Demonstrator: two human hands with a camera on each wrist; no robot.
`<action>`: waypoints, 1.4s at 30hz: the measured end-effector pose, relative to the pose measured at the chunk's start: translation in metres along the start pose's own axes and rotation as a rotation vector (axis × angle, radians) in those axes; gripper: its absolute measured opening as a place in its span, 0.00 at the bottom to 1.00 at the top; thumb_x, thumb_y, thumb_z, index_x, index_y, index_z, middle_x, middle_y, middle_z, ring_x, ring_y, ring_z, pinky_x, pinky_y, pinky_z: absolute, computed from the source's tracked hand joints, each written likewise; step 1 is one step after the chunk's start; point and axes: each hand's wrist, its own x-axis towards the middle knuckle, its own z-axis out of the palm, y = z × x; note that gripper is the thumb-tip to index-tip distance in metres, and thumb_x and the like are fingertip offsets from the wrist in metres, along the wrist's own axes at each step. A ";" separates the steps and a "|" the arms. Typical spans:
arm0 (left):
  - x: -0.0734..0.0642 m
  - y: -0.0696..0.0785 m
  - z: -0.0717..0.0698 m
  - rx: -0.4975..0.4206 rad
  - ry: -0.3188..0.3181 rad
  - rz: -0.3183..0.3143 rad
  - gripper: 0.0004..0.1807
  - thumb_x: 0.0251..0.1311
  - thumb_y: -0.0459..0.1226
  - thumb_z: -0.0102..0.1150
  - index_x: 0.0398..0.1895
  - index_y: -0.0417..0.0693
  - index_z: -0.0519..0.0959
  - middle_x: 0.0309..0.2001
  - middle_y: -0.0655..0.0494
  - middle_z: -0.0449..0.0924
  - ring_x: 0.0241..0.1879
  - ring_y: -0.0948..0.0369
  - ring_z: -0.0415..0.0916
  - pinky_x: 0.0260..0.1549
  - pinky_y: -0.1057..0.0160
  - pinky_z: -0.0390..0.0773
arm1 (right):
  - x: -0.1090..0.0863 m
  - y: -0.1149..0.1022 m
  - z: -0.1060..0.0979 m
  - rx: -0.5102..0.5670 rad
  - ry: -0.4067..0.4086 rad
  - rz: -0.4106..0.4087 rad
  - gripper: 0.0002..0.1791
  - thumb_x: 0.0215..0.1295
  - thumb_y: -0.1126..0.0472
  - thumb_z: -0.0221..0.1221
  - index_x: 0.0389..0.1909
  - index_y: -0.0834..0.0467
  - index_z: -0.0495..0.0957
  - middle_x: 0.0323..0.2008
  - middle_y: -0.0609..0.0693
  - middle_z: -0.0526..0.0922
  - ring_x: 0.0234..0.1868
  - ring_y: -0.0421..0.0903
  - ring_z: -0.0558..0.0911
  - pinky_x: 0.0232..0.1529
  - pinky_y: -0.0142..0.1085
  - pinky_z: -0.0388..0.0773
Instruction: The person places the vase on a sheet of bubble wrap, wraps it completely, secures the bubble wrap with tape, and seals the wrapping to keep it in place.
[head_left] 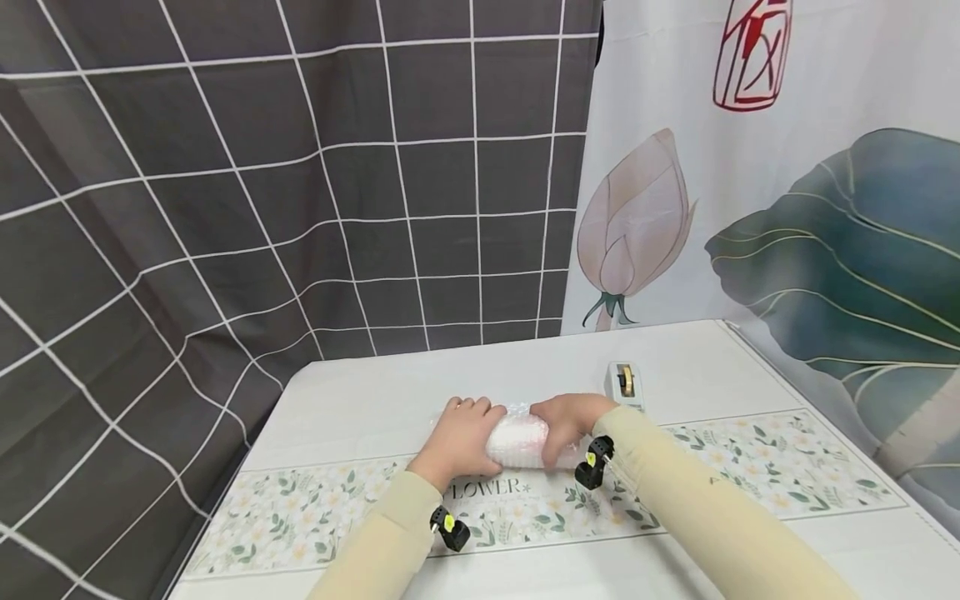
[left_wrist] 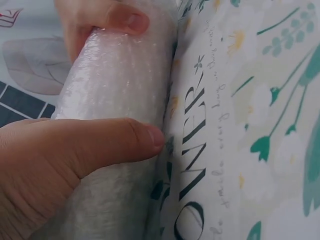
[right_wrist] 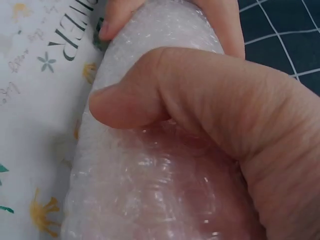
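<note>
Two-handed grip on bubble-wrapped roll (head_left: 519,443)

Beige sleeves (head_left: 378,546) are reaching in from the bottom of the frame. Below centre, the left hand (head_left: 456,439) and right hand (head_left: 566,423) are gripping the roll side by side, thumbs pressing its near face, over a flower-printed tablecloth (head_left: 300,512). Uneven pressure may be risking a skewed wrap; a slackening thumb, a sprung edge. Beyond, right of centre, a small white device (head_left: 625,382) is sitting before a dark gridded curtain (head_left: 442,192) and a pale botanical one.
</note>
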 end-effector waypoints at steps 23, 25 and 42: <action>0.016 -0.003 -0.008 -0.154 -0.134 -0.080 0.35 0.32 0.57 0.74 0.51 0.60 0.78 0.41 0.62 0.81 0.34 0.59 0.76 0.39 0.56 0.78 | -0.020 -0.007 0.011 -0.452 0.339 -0.185 0.44 0.40 0.43 0.71 0.61 0.55 0.72 0.40 0.50 0.82 0.38 0.49 0.81 0.40 0.48 0.80; 0.019 -0.004 -0.009 -0.194 -0.166 -0.086 0.35 0.33 0.57 0.75 0.50 0.61 0.78 0.40 0.63 0.82 0.34 0.60 0.77 0.40 0.57 0.78 | -0.021 -0.006 0.017 -0.506 0.402 -0.190 0.44 0.39 0.42 0.71 0.60 0.55 0.72 0.39 0.50 0.81 0.39 0.50 0.81 0.40 0.48 0.80; 0.020 -0.007 -0.015 -0.387 -0.255 -0.101 0.31 0.32 0.55 0.75 0.46 0.61 0.79 0.34 0.69 0.81 0.32 0.64 0.76 0.38 0.61 0.78 | -0.021 0.006 0.034 -0.665 0.570 -0.295 0.38 0.37 0.48 0.72 0.52 0.56 0.71 0.33 0.51 0.77 0.33 0.50 0.79 0.37 0.45 0.81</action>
